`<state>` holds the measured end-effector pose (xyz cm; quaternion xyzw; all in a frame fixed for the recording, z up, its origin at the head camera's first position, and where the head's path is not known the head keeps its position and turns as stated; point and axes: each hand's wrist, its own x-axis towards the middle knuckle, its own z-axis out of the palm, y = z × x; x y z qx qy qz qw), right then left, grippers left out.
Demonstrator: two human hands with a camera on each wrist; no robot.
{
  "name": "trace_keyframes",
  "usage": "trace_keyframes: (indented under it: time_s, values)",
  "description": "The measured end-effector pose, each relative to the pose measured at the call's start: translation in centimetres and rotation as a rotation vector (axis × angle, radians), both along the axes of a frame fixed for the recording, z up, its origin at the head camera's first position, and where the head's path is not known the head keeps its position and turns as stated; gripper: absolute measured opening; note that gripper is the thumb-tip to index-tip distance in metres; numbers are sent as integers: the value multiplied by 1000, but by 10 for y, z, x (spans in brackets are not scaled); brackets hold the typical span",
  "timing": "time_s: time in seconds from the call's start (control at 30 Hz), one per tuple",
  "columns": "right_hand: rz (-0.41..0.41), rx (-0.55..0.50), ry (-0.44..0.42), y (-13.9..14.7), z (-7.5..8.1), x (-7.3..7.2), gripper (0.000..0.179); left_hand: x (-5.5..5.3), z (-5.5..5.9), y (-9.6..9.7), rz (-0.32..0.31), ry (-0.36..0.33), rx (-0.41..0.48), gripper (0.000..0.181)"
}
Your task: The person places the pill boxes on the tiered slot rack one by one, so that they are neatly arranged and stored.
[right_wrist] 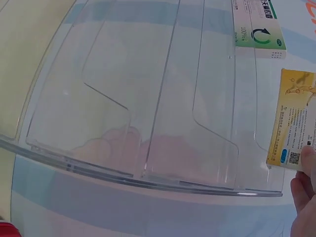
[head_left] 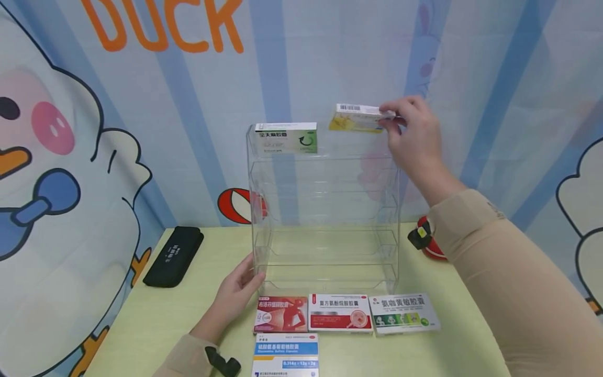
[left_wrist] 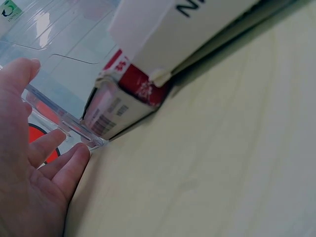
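Observation:
My right hand (head_left: 416,133) pinches the right end of a yellow-and-white medicine box (head_left: 356,118) between thumb and fingers. That box is at the top tier of a clear tiered rack (head_left: 325,209), toward its right side. Printed text and a yellow picture show on the box in the right wrist view. A green-and-white medicine box (head_left: 286,138) stands in the top tier at the left. Down at the rack's lower left corner, my left hand (head_left: 234,293) holds the side wall, thumb in front and fingers along the outside.
On the table before the rack lie a red box (head_left: 281,314), a red-and-white box (head_left: 341,313), a white-and-green box (head_left: 404,313) and a blue-and-white box (head_left: 285,356). A black case (head_left: 173,256) lies at the left. A printed curtain (head_left: 306,63) hangs behind.

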<state>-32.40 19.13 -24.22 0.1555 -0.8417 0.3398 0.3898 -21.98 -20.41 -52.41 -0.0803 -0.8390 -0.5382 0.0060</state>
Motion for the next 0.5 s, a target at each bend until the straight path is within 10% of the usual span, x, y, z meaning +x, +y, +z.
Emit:
trace_keyframes:
  time_s: [0.5]
  values:
    - [-82,78,-102,5,-11,-1,23,1,1,0,-12,5,6,71]
